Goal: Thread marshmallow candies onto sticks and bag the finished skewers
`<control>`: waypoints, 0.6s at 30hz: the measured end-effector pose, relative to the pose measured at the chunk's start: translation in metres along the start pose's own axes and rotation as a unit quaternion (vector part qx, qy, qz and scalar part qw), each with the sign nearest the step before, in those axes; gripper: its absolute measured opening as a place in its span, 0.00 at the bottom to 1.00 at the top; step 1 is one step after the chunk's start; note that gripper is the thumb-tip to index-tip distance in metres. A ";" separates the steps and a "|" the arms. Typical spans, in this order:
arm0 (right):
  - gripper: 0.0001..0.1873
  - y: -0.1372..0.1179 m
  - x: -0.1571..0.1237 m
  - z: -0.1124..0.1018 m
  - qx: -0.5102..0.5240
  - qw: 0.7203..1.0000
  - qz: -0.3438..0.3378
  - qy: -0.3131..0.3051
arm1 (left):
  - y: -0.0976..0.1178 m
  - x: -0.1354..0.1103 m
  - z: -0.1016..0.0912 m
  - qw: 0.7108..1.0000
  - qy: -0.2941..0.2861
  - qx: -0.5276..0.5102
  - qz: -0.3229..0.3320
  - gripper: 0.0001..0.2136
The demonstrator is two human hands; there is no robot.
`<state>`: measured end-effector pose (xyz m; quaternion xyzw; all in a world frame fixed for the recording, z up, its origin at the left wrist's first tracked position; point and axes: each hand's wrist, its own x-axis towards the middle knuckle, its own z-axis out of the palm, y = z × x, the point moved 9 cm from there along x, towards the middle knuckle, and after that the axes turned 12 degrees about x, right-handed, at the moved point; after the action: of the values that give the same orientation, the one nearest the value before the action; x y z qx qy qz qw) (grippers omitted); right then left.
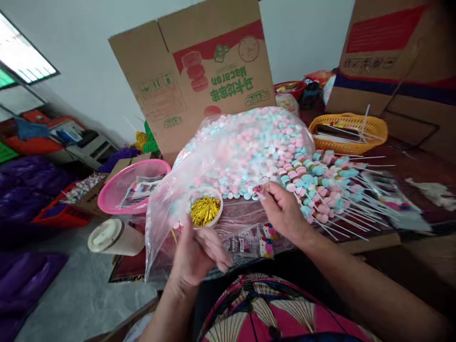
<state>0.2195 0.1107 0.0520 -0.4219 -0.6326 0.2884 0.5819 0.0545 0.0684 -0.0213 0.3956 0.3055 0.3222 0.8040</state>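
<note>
My left hand (201,251) is open, its slightly blurred fingers spread and holding nothing, in front of a white bowl (220,209) of gold twist ties (204,211). My right hand (283,211) pinches a small pink-purple, partly see-through piece at its fingertips, too small to name. Behind both hands, a large clear plastic bag (167,199) spreads over a heap of pink and blue marshmallows (263,137). Right of my right hand lie several marshmallow skewers (324,190) on white sticks. Printed clear packets (249,242) lie on the table between my hands.
A cardboard box (199,61) stands behind the heap. At the left are a pink basket (103,194) with packets and a lidded white cup (117,237). A yellow basket (349,121) with sticks and another carton (388,61) stand at the right.
</note>
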 end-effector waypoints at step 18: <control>0.09 0.007 -0.037 0.054 -0.083 0.987 0.025 -0.134 | -0.021 0.044 0.020 0.992 0.070 0.086 -0.063 0.30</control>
<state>0.1663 0.0882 0.0191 -0.4420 -0.7158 0.3029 0.4478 0.1019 0.0826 -0.0391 0.4195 0.4119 0.2705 0.7624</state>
